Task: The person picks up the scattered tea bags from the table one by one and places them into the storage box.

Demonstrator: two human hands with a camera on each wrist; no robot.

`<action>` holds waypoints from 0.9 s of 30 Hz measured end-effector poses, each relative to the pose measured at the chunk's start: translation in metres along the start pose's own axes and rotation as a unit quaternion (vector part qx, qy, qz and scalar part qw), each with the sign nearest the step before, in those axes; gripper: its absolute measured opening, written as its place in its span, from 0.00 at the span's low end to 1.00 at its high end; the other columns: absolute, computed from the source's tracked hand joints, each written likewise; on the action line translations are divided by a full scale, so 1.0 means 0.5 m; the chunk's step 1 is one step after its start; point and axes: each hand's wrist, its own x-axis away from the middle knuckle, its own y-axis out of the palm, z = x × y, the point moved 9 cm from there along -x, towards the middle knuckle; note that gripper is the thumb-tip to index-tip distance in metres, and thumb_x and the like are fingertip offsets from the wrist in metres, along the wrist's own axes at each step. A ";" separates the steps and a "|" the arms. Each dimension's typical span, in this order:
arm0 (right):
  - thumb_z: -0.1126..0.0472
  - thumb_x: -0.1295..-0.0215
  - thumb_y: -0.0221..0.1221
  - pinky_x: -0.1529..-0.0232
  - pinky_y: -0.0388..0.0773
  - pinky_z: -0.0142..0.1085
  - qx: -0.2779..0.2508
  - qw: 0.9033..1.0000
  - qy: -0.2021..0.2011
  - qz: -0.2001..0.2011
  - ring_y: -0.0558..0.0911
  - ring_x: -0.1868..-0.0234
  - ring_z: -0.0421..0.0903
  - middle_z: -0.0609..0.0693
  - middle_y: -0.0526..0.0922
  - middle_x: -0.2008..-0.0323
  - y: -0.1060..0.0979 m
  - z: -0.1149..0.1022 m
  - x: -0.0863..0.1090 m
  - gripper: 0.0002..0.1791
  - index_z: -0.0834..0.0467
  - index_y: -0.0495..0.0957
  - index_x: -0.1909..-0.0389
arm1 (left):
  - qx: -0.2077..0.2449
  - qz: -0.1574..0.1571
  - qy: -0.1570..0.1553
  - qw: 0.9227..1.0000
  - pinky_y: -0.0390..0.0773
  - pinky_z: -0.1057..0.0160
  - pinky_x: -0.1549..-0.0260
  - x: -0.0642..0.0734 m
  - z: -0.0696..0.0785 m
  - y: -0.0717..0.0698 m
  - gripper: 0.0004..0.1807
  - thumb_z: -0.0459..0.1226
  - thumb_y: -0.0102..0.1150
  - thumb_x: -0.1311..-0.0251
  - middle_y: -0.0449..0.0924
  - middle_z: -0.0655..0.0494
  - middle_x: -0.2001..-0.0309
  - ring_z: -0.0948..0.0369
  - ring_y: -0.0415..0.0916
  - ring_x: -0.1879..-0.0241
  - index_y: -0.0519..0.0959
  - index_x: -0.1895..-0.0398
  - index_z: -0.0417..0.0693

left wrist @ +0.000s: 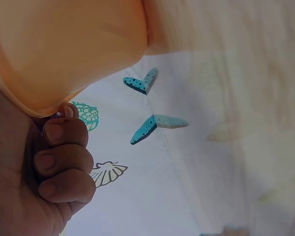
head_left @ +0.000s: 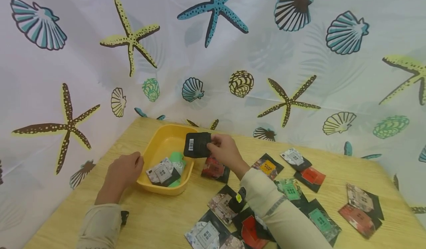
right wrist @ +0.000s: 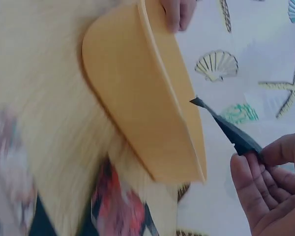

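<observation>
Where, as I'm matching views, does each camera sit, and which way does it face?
Head: on the head, facing forward and down at the yellow basin and packets; left hand, right hand and sleeves show.
Left wrist: on that wrist, facing the basin and patterned cloth; the left hand shows.
Right wrist: on that wrist, facing the basin's outer wall and a black packet; the right hand shows, plus part of the left.
Head and right wrist share the black packet.

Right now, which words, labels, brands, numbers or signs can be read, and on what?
No text is readable.
Black packet in right hand: barcode, too small.
Other packets: label characters, too small.
Green item in yellow basin: pale letters, too blurred.
Left sleeve: marks, cut off.
</observation>
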 end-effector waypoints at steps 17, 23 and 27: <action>0.69 0.35 0.57 0.74 0.81 0.35 0.009 0.994 0.089 -0.070 0.79 0.82 0.41 0.52 0.81 0.81 0.186 -0.012 -0.028 0.15 0.59 0.72 0.82 | -0.003 -0.002 -0.005 1.000 0.62 0.63 0.80 0.005 -0.001 0.011 0.17 0.41 0.39 0.27 0.65 0.53 0.82 0.59 0.63 0.82 0.70 0.74 0.46; 0.69 0.37 0.56 0.73 0.75 0.32 0.055 0.993 0.063 -0.084 0.81 0.75 0.44 0.56 0.86 0.72 0.194 -0.023 -0.038 0.07 0.67 0.81 0.70 | -0.006 -0.006 -0.012 1.000 0.62 0.62 0.80 0.002 -0.005 0.009 0.17 0.42 0.39 0.27 0.66 0.53 0.81 0.58 0.64 0.81 0.70 0.74 0.47; 0.66 0.34 0.54 0.62 0.84 0.37 0.014 0.995 0.046 -0.088 0.89 0.62 0.53 0.63 0.87 0.57 0.155 -0.026 -0.027 0.21 0.69 0.77 0.42 | -0.015 0.002 -0.009 1.000 0.62 0.62 0.80 -0.003 -0.003 0.001 0.17 0.42 0.41 0.28 0.66 0.54 0.81 0.58 0.64 0.81 0.70 0.74 0.47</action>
